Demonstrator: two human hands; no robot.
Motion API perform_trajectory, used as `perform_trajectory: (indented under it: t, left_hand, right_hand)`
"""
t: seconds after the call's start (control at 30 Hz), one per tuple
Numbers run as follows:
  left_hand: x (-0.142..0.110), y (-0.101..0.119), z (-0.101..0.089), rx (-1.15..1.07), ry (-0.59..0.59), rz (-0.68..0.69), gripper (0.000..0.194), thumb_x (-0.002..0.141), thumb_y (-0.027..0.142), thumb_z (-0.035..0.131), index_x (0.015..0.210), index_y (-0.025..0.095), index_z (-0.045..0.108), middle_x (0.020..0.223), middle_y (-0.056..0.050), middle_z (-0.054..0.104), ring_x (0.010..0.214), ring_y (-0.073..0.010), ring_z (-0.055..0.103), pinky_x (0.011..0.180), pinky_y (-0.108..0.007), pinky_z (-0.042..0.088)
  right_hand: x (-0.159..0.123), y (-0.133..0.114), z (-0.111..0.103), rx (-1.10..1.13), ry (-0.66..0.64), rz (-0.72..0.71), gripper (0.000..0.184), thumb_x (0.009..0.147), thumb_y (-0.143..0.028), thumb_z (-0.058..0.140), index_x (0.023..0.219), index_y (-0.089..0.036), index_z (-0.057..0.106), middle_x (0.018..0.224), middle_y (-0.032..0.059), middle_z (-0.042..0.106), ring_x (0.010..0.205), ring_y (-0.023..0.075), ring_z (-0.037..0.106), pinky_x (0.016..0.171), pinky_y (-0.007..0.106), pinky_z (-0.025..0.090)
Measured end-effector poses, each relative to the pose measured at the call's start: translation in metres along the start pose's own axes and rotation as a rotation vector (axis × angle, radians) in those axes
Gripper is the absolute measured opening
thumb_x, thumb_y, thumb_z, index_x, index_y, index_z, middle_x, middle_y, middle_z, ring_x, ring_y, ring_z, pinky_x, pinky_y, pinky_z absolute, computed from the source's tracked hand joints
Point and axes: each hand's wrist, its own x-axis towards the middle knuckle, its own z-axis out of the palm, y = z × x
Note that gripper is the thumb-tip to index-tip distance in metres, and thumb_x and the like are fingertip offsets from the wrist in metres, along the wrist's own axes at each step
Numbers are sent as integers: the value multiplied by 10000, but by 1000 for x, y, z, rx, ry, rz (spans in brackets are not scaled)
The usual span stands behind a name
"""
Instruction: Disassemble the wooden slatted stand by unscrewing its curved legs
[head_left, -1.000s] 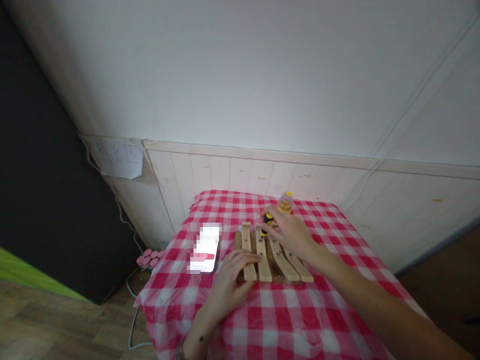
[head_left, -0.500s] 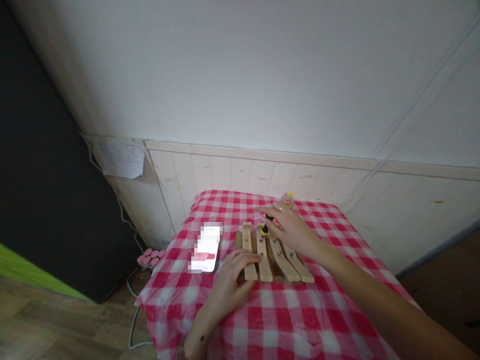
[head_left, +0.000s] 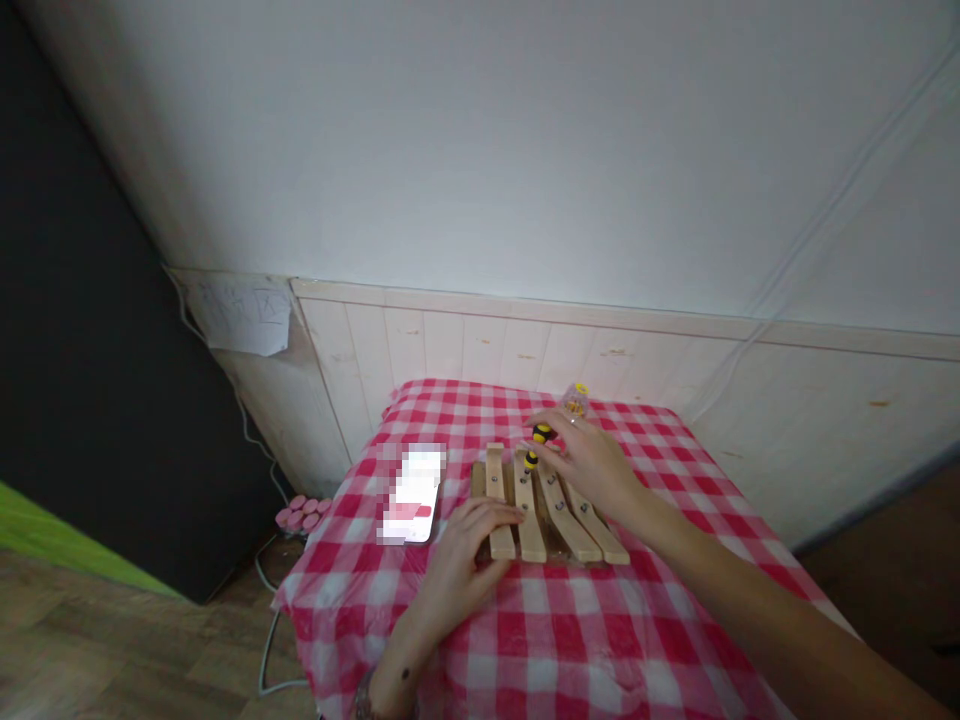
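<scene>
Several pale wooden slats (head_left: 533, 535), with dark screws or holes in them, lie side by side on a brown board (head_left: 478, 482). My left hand (head_left: 465, 555) bends over the leftmost slat (head_left: 501, 540); its fingertips reach the second slat and its thumb lies by the near end. A short black-and-yellow screwdriver (head_left: 532, 460) stands nearly upright on the upper part of the second slat. My right hand (head_left: 589, 455) holds its handle between thumb and fingers. The screwdriver's tip is too small to make out.
Behind my right hand stands a clear container (head_left: 576, 401) with a yellow top. A lit phone (head_left: 416, 495), partly blurred out, lies left of the slats on the red-and-white checked tablecloth (head_left: 525, 640). The panelled wall (head_left: 480, 345) borders the table's far side.
My right hand's fingers opened and stretched around the screwdriver handle, then curled back onto it. The screwdriver stayed on the second slat. My left hand kept its place.
</scene>
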Motion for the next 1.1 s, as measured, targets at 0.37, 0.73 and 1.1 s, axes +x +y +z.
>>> perform_trajectory:
  t: [0.37,0.73,1.1]
  left_hand:
    - [-1,0,1,17,20,15,435,840,58,573,1230,245,612,1252,-64,723,1205,-261,620,1109,-490,452]
    - [-1,0,1,16,10,8,436,836,49,579,1225,243,611,1244,-64,720,1200,-260,620,1095,-482,457]
    - [-1,0,1,18,16,19,453,822,36,563,1224,243,605,1244,-63,718,1197,-258,615,1099,-477,448]
  right_hand:
    - [-4,12,10,75,-34,-106,476,991,-129,373,1397,-244,593,1461,144,601,1358,278,563,1101,562,481]
    - [-2,4,10,236,-27,-89,286,1058,-323,428,1237,-252,640,1296,125,687,1228,269,616,1021,498,525]
    - [3,14,17,152,28,-33,377,1068,-328,394,1359,-350,633,1293,109,607,1264,292,501,1082,551,418]
